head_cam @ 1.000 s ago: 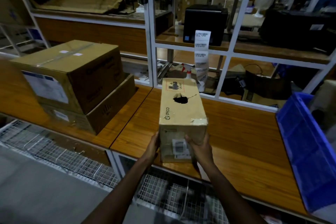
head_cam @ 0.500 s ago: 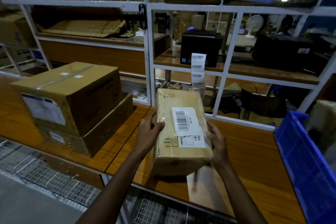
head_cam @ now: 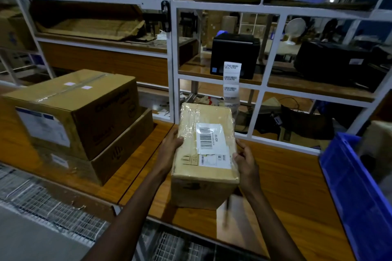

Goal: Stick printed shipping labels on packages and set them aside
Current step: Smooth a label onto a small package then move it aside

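Observation:
A small cardboard package (head_cam: pixel 203 188) wrapped in clear tape is held above the wooden bench (head_cam: pixel 286 186). Its top face carries a white barcode label (head_cam: pixel 209 139) and a smaller label below it. My left hand (head_cam: pixel 169 150) grips the package's left side and my right hand (head_cam: pixel 246 163) grips its right side. Behind it, a strip of printed labels (head_cam: pixel 231 78) hangs from a black label printer (head_cam: pixel 234 53) on the shelf.
Two stacked cardboard boxes (head_cam: pixel 84 116) stand on the bench at left. A blue plastic crate (head_cam: pixel 356 193) sits at the right edge. A white metal shelf frame (head_cam: pixel 171 59) rises behind the bench. A wire mesh rack (head_cam: pixel 42 201) lies below at front left.
The package went from lying flat on the bench with its torn face up to being lifted and turned, the barcode-labelled face now on top. Both hands shifted to its sides.

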`<action>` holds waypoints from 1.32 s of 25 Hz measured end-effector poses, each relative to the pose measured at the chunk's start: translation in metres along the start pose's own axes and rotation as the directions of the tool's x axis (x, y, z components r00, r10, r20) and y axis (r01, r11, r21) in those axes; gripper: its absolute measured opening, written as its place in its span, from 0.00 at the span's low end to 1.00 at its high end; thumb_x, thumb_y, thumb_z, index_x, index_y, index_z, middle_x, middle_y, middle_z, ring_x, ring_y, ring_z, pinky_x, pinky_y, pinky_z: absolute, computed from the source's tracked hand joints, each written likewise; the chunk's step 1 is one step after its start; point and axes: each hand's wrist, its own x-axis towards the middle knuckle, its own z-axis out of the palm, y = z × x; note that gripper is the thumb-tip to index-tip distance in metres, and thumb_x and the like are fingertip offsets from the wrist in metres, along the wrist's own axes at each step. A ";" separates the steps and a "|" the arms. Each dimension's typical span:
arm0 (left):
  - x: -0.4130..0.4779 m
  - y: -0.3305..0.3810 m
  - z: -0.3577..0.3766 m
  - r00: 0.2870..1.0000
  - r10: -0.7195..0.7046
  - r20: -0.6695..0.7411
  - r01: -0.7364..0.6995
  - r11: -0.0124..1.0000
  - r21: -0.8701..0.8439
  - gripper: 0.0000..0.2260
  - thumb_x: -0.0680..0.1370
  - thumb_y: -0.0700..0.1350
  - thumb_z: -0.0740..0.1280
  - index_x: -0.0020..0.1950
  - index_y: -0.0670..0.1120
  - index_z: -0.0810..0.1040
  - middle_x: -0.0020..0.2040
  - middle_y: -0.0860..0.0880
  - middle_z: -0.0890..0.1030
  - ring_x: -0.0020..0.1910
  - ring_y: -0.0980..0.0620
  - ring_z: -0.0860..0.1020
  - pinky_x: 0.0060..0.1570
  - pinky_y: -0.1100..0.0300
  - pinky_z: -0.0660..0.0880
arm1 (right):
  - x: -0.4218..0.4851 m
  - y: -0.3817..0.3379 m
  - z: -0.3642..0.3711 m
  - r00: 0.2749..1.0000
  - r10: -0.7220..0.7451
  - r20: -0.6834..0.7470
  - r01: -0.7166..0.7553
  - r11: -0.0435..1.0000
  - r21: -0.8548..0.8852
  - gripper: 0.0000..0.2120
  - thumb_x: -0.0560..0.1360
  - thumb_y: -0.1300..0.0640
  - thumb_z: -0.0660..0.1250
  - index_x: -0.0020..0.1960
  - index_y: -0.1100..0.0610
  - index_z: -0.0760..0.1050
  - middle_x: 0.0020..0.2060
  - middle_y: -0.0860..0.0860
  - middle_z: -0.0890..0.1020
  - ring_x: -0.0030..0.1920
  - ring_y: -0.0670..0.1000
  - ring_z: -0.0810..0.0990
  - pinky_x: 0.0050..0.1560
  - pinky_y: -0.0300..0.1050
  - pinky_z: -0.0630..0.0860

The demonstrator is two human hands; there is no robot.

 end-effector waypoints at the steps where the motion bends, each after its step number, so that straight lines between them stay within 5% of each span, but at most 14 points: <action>1: -0.001 -0.002 -0.010 0.999 -0.008 0.037 0.011 0.997 -0.081 0.21 0.74 0.56 0.60 0.67 0.58 0.72 0.63 0.48 0.78 0.58 0.47 0.80 0.51 0.50 0.79 | 0.002 0.000 0.003 0.999 -0.017 -0.051 0.015 0.999 -0.036 0.16 0.70 0.41 0.63 0.56 0.45 0.73 0.43 0.45 0.84 0.40 0.47 0.83 0.36 0.46 0.79; 4: -0.006 -0.011 -0.030 1.000 -0.006 0.011 0.008 0.988 -0.151 0.28 0.69 0.63 0.62 0.66 0.53 0.75 0.63 0.51 0.78 0.63 0.47 0.77 0.48 0.57 0.76 | 0.008 0.003 0.016 0.957 -0.191 -0.217 0.095 0.917 -0.387 0.18 0.71 0.36 0.58 0.48 0.49 0.71 0.42 0.51 0.80 0.41 0.53 0.80 0.37 0.51 0.76; 7: 0.000 -0.020 -0.023 0.993 0.034 -0.115 -0.026 0.997 0.072 0.37 0.65 0.67 0.64 0.71 0.55 0.68 0.68 0.50 0.72 0.67 0.47 0.71 0.59 0.50 0.72 | 0.017 0.006 0.029 0.846 -0.517 -0.127 0.203 0.533 -0.821 0.16 0.74 0.46 0.57 0.60 0.51 0.70 0.58 0.59 0.74 0.58 0.61 0.73 0.54 0.56 0.72; 10: 0.001 -0.023 -0.001 0.996 0.085 -0.022 -0.082 0.990 0.114 0.45 0.66 0.70 0.66 0.79 0.58 0.53 0.74 0.53 0.64 0.71 0.52 0.67 0.67 0.50 0.67 | 0.022 0.007 0.044 0.833 -0.549 0.074 0.283 0.307 -0.909 0.18 0.76 0.46 0.56 0.60 0.51 0.75 0.60 0.57 0.77 0.67 0.63 0.71 0.69 0.64 0.57; 12: 0.002 -0.029 0.002 0.994 0.109 0.030 -0.109 0.994 -0.004 0.46 0.67 0.67 0.69 0.79 0.59 0.50 0.72 0.57 0.68 0.69 0.56 0.71 0.63 0.56 0.72 | 0.018 0.013 0.055 0.838 -0.528 0.138 0.310 0.252 -0.917 0.18 0.77 0.44 0.55 0.57 0.52 0.78 0.56 0.56 0.80 0.61 0.61 0.76 0.66 0.63 0.62; 16: 0.018 -0.034 -0.016 0.992 0.097 0.086 -0.095 0.995 -0.025 0.43 0.67 0.59 0.70 0.78 0.61 0.52 0.69 0.62 0.70 0.65 0.60 0.73 0.60 0.58 0.74 | 0.028 0.006 0.048 0.847 -0.519 0.117 0.327 0.335 -0.884 0.19 0.77 0.43 0.56 0.55 0.51 0.79 0.53 0.53 0.81 0.56 0.58 0.77 0.58 0.55 0.67; 21: 0.047 -0.027 -0.024 0.995 0.039 0.092 -0.032 0.997 -0.075 0.41 0.59 0.58 0.70 0.71 0.55 0.63 0.63 0.55 0.73 0.60 0.56 0.75 0.50 0.62 0.75 | 0.030 0.010 0.022 0.899 -0.421 -0.121 0.083 0.435 -0.897 0.24 0.76 0.37 0.54 0.58 0.48 0.80 0.65 0.56 0.75 0.67 0.62 0.66 0.63 0.62 0.66; 26: 0.061 -0.024 -0.025 0.984 0.054 0.171 -0.029 0.988 -0.149 0.37 0.60 0.54 0.68 0.68 0.49 0.68 0.63 0.45 0.76 0.57 0.50 0.79 0.46 0.60 0.78 | 0.006 0.027 0.009 0.904 -0.383 -0.191 0.137 0.681 -0.720 0.24 0.70 0.44 0.74 0.63 0.51 0.77 0.72 0.59 0.61 0.69 0.63 0.65 0.57 0.49 0.74; 29: 0.044 -0.035 -0.025 0.982 0.103 0.161 -0.073 0.980 -0.185 0.33 0.65 0.52 0.67 0.71 0.54 0.68 0.66 0.48 0.77 0.63 0.46 0.77 0.55 0.52 0.77 | -0.015 0.030 0.006 0.924 -0.317 -0.212 0.082 0.709 -0.700 0.32 0.67 0.51 0.77 0.67 0.42 0.68 0.72 0.60 0.62 0.68 0.61 0.67 0.53 0.44 0.74; 33: 0.016 -0.048 -0.027 0.985 0.138 0.106 -0.115 0.973 -0.200 0.36 0.66 0.52 0.65 0.74 0.55 0.63 0.66 0.52 0.76 0.64 0.50 0.76 0.54 0.59 0.76 | -0.046 0.031 0.001 0.925 -0.323 -0.201 0.084 0.690 -0.719 0.34 0.66 0.39 0.71 0.69 0.38 0.64 0.73 0.58 0.61 0.68 0.58 0.67 0.52 0.47 0.76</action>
